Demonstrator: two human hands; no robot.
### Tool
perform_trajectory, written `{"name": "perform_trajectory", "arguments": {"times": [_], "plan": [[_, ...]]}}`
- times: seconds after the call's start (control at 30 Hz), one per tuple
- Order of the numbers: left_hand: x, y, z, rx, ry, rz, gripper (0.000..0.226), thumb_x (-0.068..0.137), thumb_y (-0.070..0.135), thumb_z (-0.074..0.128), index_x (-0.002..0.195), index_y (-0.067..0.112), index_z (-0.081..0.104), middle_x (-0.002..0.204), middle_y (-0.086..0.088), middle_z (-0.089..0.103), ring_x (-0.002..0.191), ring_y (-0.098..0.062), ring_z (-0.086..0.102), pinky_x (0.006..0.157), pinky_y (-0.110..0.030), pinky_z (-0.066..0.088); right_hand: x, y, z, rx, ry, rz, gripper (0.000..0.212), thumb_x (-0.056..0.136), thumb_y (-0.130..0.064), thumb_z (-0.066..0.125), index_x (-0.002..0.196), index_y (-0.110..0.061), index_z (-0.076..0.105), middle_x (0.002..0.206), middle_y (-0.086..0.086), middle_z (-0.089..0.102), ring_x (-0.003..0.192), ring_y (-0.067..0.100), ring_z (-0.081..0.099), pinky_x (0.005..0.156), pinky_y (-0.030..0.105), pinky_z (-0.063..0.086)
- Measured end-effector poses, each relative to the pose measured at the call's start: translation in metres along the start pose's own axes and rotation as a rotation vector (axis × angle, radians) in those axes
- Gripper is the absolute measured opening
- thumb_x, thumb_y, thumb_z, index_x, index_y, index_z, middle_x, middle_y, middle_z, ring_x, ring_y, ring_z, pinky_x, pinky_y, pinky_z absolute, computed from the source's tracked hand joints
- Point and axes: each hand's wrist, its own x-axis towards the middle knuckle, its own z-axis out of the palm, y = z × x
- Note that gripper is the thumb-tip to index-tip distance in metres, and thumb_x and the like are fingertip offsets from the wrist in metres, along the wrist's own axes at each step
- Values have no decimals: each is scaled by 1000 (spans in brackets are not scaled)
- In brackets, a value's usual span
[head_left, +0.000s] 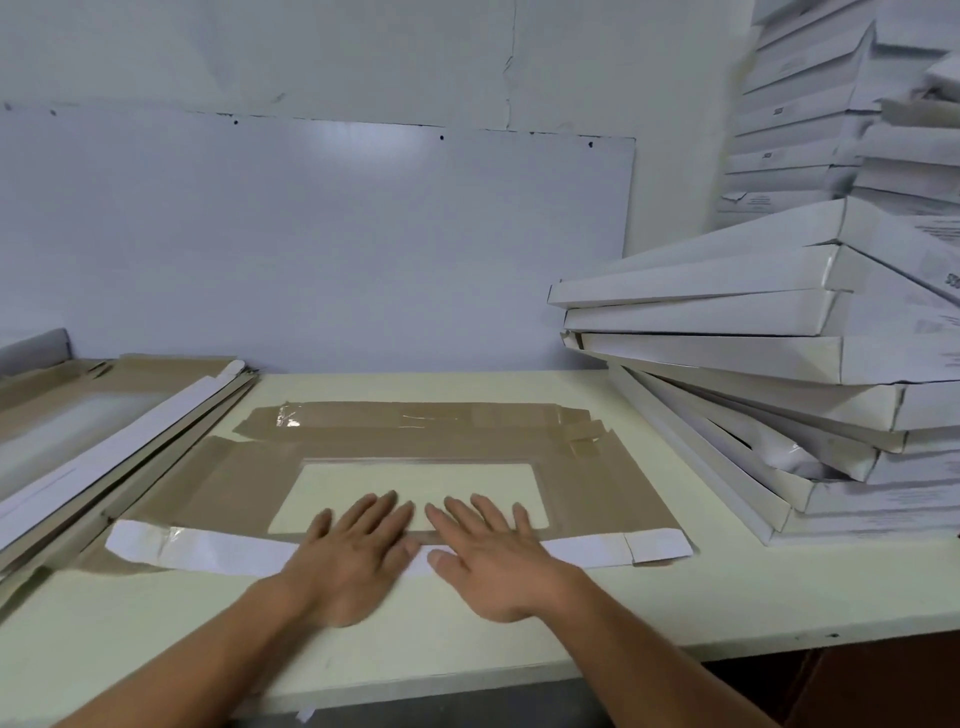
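A flat, unfolded brown cardboard box blank (613, 493) with a clear window (415, 480) lies on the pale table (156, 623). Its near flap (208, 545) is folded over and shows its white side. My left hand (353, 556) and my right hand (493, 556) lie side by side, palms down and fingers straight, pressing the fold at the blank's near edge. Their fingertips reach onto the window.
A leaning stack of assembled white flat boxes (753, 332) fills the table's right side, with a taller pile (810, 104) behind it. At the left lies a pile of flat box blanks (130, 415). A whiteboard (311, 234) hangs on the wall behind.
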Motion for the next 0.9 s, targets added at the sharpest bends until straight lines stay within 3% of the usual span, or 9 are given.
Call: {"name": "perform_trajectory", "arguments": {"times": [0.37, 0.47, 0.53, 0.6, 0.67, 0.73, 0.8, 0.87, 0.9], "plan": [[-38, -151, -2, -15, 25, -235, 75, 70, 86, -13, 135, 54, -30, 157, 27, -13, 148, -2, -9, 121, -39, 3, -60, 101, -20, -42, -39, 117, 71, 93, -76, 9, 154, -47, -11, 163, -22, -16, 150, 5, -21, 119, 51, -17], [-37, -158, 2, -14, 31, -260, 86, 59, 91, -21, 136, 55, -31, 155, 29, -11, 149, -4, -7, 120, -41, 5, -68, 99, -24, 23, 74, 75, 61, 96, -70, 30, 153, -48, 19, 160, -20, 14, 149, 4, 2, 122, 45, -1], [-38, -153, 2, -2, 51, -275, 81, 64, 88, -19, 138, 54, -29, 159, 25, -8, 150, -6, -5, 119, -47, 4, -73, 93, -30, 43, 180, 32, 41, 93, -67, 43, 128, -46, 48, 132, -22, 39, 130, 3, 27, 112, 32, 20], [-39, -142, -2, 9, 107, -264, 82, 66, 84, -22, 142, 53, -21, 157, 27, -10, 150, -6, -4, 118, -51, 2, -74, 84, -40, 6, 189, 15, 23, 89, -65, 50, 95, -42, 49, 102, -21, 46, 102, 4, 41, 87, 26, 34], [-43, -124, -6, 47, 154, -215, 89, 66, 78, -24, 149, 48, -12, 158, 26, -5, 150, -6, -2, 118, -52, 3, -73, 73, -53, -18, 86, 38, 31, 89, -62, 53, 79, -34, 44, 83, -14, 49, 79, 9, 45, 66, 28, 35], [-49, -94, -12, 9, 194, -148, 95, 67, 80, -22, 152, 45, -2, 159, 23, 1, 150, -4, 0, 118, -50, 4, -68, 61, -65, -26, -40, 22, 37, 92, -57, 54, 77, -24, 49, 77, -7, 49, 69, 14, 43, 60, 33, 32], [-60, -59, -23, -15, 236, -59, 97, 73, 82, -17, 153, 38, 17, 159, 16, 15, 149, -11, 17, 115, -53, 19, -59, 45, -74, -9, -142, -35, 40, 95, -46, 56, 76, -12, 50, 74, 1, 46, 65, 19, 40, 59, 35, 31], [-74, -22, -36, -31, 268, 81, 85, 89, 73, 6, 145, 24, 47, 144, -6, 51, 125, -27, 56, 90, -45, 51, -49, 25, -77, 31, -222, -60, 40, 95, -36, 58, 68, -11, 43, 68, 5, 41, 61, 21, 37, 57, 33, 30], [-79, -1, -37, -57, 293, 195, 73, 93, 68, 19, 138, 22, 53, 125, -9, 63, 104, -26, 67, 74, -34, 56, -42, 13, -76, 54, -255, -54, 40, 94, -33, 59, 65, -12, 41, 65, 6, 40, 59, 21, 38, 55, 32, 30]]}}
